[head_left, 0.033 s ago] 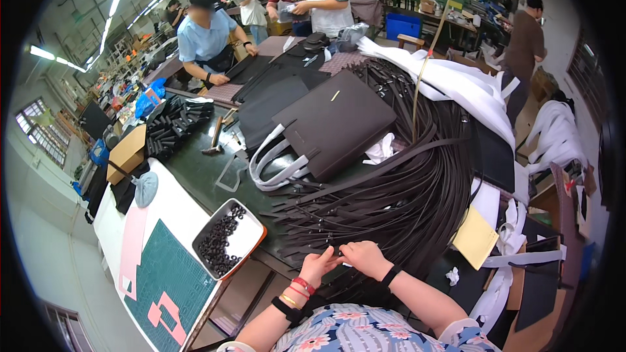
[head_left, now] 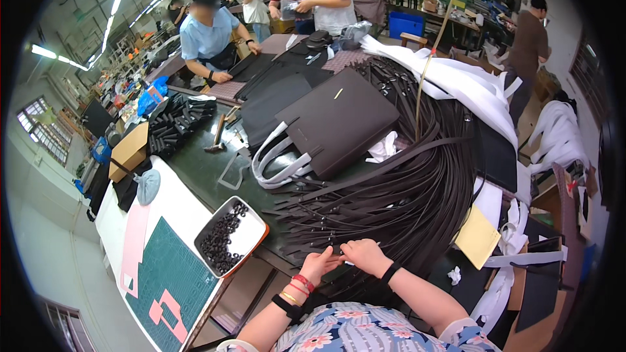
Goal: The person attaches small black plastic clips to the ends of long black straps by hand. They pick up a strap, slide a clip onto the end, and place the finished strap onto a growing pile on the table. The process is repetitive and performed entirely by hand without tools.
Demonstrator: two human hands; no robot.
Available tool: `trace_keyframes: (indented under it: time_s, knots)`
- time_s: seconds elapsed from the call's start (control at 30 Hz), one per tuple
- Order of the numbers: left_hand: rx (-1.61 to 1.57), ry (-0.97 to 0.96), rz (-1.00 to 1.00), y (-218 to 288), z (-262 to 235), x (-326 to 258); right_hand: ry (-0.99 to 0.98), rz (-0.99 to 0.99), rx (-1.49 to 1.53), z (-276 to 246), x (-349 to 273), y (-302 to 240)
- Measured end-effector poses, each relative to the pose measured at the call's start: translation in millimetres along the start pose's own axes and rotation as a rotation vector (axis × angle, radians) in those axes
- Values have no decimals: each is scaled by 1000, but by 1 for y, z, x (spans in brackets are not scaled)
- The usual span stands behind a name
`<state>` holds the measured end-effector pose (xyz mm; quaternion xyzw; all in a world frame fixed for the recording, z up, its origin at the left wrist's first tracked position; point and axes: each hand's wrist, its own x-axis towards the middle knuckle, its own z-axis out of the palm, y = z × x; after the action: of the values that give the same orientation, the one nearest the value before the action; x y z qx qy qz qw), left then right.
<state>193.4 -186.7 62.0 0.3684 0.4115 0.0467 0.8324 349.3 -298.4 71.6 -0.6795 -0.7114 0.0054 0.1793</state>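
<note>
My left hand (head_left: 319, 265) and my right hand (head_left: 366, 255) meet fingertip to fingertip just in front of me, at the near edge of a big bundle of dark brown straps (head_left: 417, 189). Both hands are closed in a pinch. Something small and pale shows between the fingers, too small to name. The straps fan out right behind my knuckles, with little metal fittings near some ends. To the left of my hands stands a white tray with an orange outside (head_left: 251, 242), holding many small black rings (head_left: 222, 238).
A dark brown handbag (head_left: 342, 120) with wrapped handles lies beyond the straps, near a hammer (head_left: 216, 137). At left are a green cutting mat (head_left: 173, 274) and pink pieces (head_left: 171, 313). A yellow sheet (head_left: 477, 236) lies right. A co-worker in light blue (head_left: 205, 32) works across the table.
The whole picture has shifted very slightly to the right. My hands stay together in nearly the same pose, and the pale bit between the fingers shows a little more.
</note>
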Motion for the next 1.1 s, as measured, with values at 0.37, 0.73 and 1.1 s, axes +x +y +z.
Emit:
trace_keyframes:
  time_s: [0.37,0.73,1.1]
  knots:
    - [935,-7,144,-74,-71,15,130,143,106,-22,-17,38]
    - [1087,-235,327,-50,-60,-12,-192,2,337,36,-35,-49]
    - [1303,306,458,-34,-70,-6,-100,244,-37,15,-54,18]
